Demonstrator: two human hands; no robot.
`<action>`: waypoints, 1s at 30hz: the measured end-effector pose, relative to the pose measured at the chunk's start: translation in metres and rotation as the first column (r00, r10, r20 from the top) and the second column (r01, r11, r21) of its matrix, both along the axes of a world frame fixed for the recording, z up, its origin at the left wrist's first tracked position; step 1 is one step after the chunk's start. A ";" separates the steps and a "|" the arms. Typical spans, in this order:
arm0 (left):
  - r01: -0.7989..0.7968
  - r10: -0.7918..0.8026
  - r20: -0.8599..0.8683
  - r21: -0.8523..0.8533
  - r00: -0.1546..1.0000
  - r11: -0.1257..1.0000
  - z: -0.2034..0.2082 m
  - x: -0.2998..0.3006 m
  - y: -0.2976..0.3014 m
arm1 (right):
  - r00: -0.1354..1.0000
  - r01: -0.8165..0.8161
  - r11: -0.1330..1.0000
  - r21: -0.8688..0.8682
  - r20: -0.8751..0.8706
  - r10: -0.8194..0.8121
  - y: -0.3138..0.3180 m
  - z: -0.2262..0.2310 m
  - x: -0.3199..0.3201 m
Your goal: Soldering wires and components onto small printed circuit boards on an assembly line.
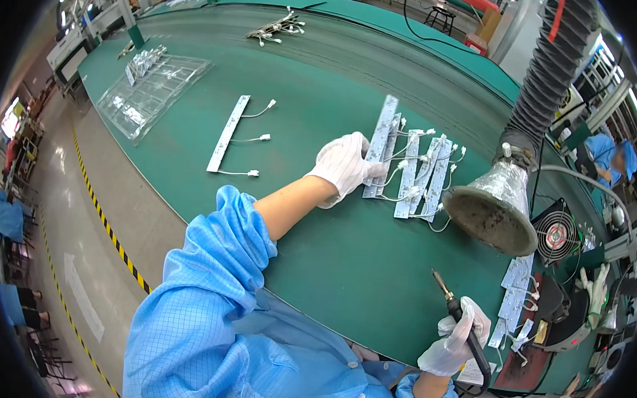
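Note:
My left hand [343, 166], in a white glove, pinches the lower end of a narrow pale circuit board strip [383, 127]. That strip is tilted over the left side of a group of similar strips [408, 178] with white wires and small plugs. In my right hand [457, 341], also gloved, is a black-handled soldering iron [453, 303], gripped like a pen. Its metal tip points up and left, above the green table and apart from the boards. Farther left, a single strip [228, 134] lies with three wired plugs pointing right.
A funnel-shaped fume hood [494, 208] on a ribbed hose hangs right of the boards. More strips [513, 296] lie beside the soldering stand [563, 320] at right. A small fan [556, 235] stands behind. Clear plastic trays [151, 96] and a wired bundle [277, 28] sit farther off.

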State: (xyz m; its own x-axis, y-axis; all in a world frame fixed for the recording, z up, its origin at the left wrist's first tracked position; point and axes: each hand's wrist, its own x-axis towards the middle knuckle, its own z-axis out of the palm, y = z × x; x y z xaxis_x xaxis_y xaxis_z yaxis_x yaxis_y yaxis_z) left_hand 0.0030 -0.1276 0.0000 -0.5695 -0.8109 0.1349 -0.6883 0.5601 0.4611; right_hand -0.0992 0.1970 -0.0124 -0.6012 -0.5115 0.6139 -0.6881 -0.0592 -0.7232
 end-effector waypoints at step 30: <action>0.609 -0.620 -0.216 0.582 0.755 0.539 0.017 -0.013 0.110 | 0.959 -0.014 0.991 -0.133 0.278 0.051 0.000 0.008 0.008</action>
